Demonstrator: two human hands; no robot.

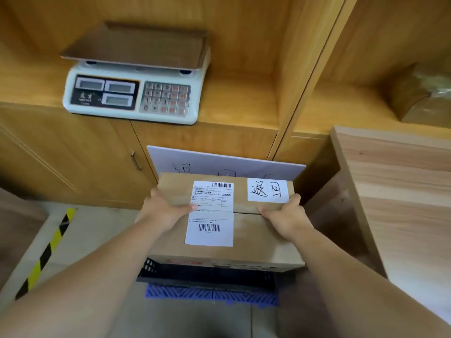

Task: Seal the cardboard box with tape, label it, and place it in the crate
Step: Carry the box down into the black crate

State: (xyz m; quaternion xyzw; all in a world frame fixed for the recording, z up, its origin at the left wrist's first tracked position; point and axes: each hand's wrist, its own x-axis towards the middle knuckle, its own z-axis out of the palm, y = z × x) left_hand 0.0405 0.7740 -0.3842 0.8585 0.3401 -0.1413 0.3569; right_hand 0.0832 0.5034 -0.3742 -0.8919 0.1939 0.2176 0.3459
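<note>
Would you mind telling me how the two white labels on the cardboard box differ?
The printed label is larger and taller than wide; the handwritten label is smaller and wider than tall. The printed label carries barcodes and fine text; the handwritten label bears two big pen characters. The printed label crosses the lid seam of the cardboard box; the handwritten label sits at the far right corner. Both are white, stuck flat on top.

We note: cardboard box (pixel 258 235) tan-brown. Between left fingers (pixel 156 194) and right fingers (pixel 293 200), white label (pixel 210 231) with black barcodes. Just beyond the right fingers, white sticker (pixel 267 190), black handwriting. Nearer us than the fingers: black lattice crate (pixel 207 276), blue chevron mat (pixel 212 295).
</note>
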